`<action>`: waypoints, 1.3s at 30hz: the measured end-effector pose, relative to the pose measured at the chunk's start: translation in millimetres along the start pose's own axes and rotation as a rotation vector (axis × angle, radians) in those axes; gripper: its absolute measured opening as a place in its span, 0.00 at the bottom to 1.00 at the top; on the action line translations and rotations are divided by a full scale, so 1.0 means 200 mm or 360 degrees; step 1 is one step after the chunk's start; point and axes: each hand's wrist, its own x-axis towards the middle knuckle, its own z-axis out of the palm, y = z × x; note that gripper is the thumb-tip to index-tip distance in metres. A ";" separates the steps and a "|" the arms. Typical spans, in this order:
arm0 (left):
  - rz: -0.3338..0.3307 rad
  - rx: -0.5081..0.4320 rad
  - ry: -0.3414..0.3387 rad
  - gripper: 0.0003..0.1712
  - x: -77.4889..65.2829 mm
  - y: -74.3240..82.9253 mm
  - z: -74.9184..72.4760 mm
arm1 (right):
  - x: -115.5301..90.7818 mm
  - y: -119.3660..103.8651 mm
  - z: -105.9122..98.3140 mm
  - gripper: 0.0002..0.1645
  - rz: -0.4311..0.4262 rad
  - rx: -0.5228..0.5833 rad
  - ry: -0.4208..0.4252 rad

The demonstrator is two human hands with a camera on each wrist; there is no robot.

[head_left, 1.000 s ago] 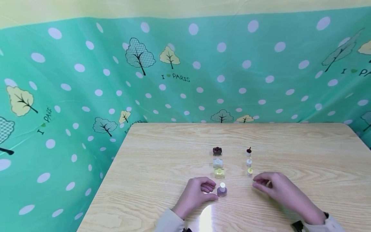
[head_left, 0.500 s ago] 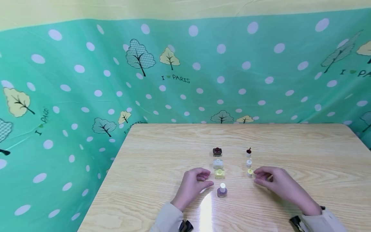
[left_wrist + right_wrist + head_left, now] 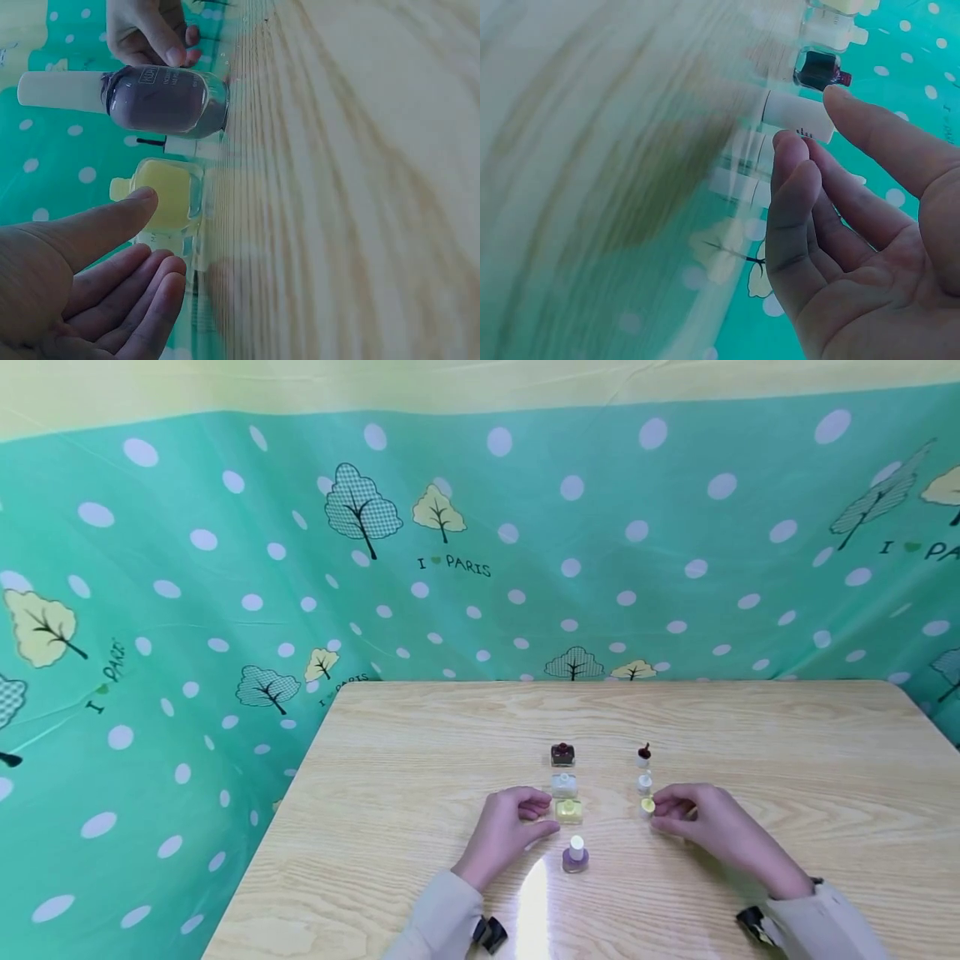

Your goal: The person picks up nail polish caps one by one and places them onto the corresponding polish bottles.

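Note:
My left hand (image 3: 513,831) is beside a small yellow nail polish bottle (image 3: 568,812), which has no cap on. Thumb and fingers are apart, with the thumb overlapping the bottle in the left wrist view. My right hand (image 3: 705,822) is at a white bottle cap (image 3: 799,116) with a yellow-tinged top, third in a row of caps. Its thumb and fingertips stand on either side of the cap, right at its edge, and do not visibly grip it. Nearer the person, a purple nail polish bottle (image 3: 161,101) stands with its white cap on.
Behind the yellow bottle stand a pale white nail polish bottle (image 3: 564,785) and a dark red one (image 3: 562,754), both uncapped. Two more caps, a white one (image 3: 644,783) and one with a dark red brush (image 3: 643,755), stand upright on the wooden table (image 3: 420,735).
My left hand has moved away from beside the purple bottle, up to the yellow bottle. My right hand has shifted slightly left and forward to the nearest cap. The bottles and caps stay put.

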 end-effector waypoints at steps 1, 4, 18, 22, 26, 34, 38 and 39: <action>-0.0004 -0.0009 -0.0004 0.20 0.00 0.00 0.00 | 0.00 0.00 0.00 0.18 0.0005 0.0007 -0.0002; -0.0026 -0.0031 -0.0012 0.20 0.01 0.00 0.01 | 0.02 0.00 0.01 0.19 0.0006 0.0021 -0.0004; -0.0052 -0.0059 -0.0042 0.18 0.05 0.00 0.03 | 0.05 0.00 0.01 0.21 0.0027 0.0089 -0.0042; -0.0052 -0.0068 -0.0056 0.17 0.05 0.01 0.04 | 0.04 -0.01 0.00 0.21 0.0050 0.0086 -0.0062; -0.0056 -0.0072 -0.0054 0.16 0.06 0.01 0.05 | 0.05 -0.01 0.01 0.20 0.0043 0.0088 -0.0064; -0.0074 -0.0058 -0.0062 0.16 0.06 0.01 0.05 | 0.06 -0.01 0.03 0.17 0.0063 0.0078 -0.0069; -0.0074 -0.0046 -0.0063 0.16 0.07 0.01 0.05 | 0.06 -0.02 0.03 0.15 0.0070 0.0075 -0.0069; -0.0074 -0.0044 -0.0061 0.16 0.07 0.00 0.05 | 0.06 -0.02 0.03 0.15 0.0061 0.0067 -0.0065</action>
